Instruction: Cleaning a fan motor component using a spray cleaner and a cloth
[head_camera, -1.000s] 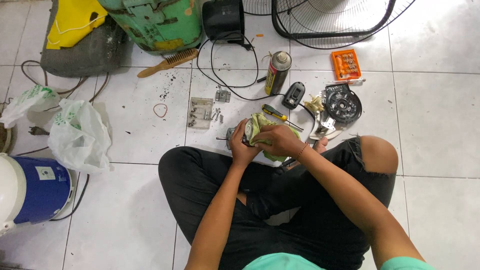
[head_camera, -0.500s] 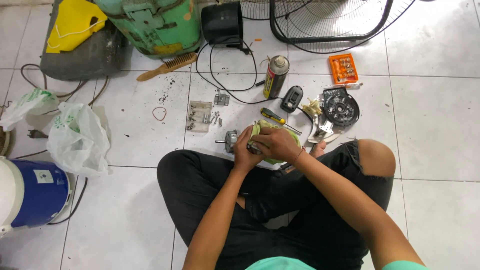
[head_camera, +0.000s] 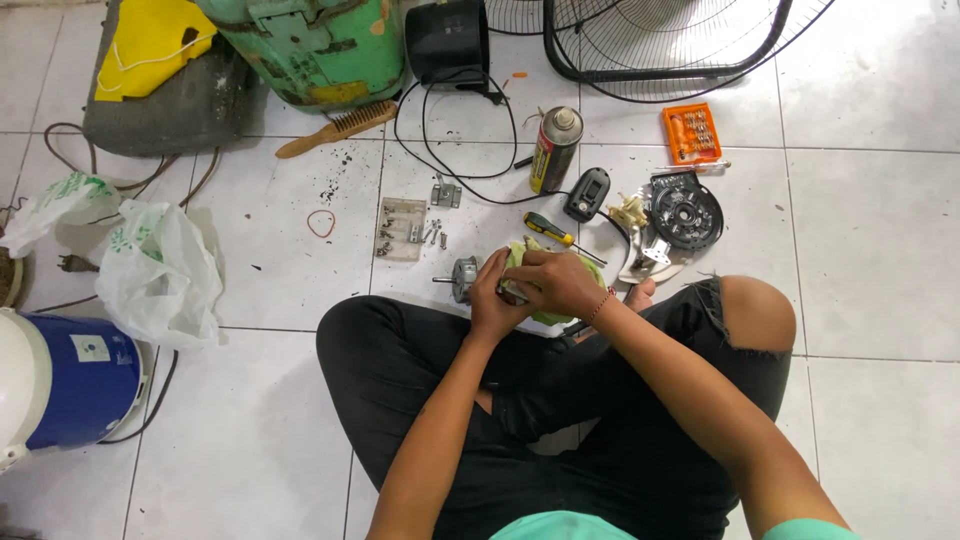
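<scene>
I sit cross-legged on white floor tiles. Both hands meet in front of my knees around a small metal motor (head_camera: 463, 279) whose shaft sticks out to the left. My left hand (head_camera: 492, 300) grips the motor from below. My right hand (head_camera: 556, 283) presses a light green cloth (head_camera: 527, 254) over its top. Most of the motor is hidden under the cloth and fingers. A yellow-handled screwdriver (head_camera: 550, 229) lies just beyond my hands.
A spray can (head_camera: 556, 149), black switch box (head_camera: 587, 193), round black fan part (head_camera: 684, 212), orange bit case (head_camera: 691, 132), loose screws (head_camera: 405, 231), wooden brush (head_camera: 336, 127), fan grille (head_camera: 670, 45), green machine (head_camera: 318, 45), white plastic bags (head_camera: 158, 268) and a blue-white jug (head_camera: 60, 380) surround me.
My hands have stayed together on the motor and cloth, shifting only slightly. The view has tipped a little, so the floor items sit lower in the picture.
</scene>
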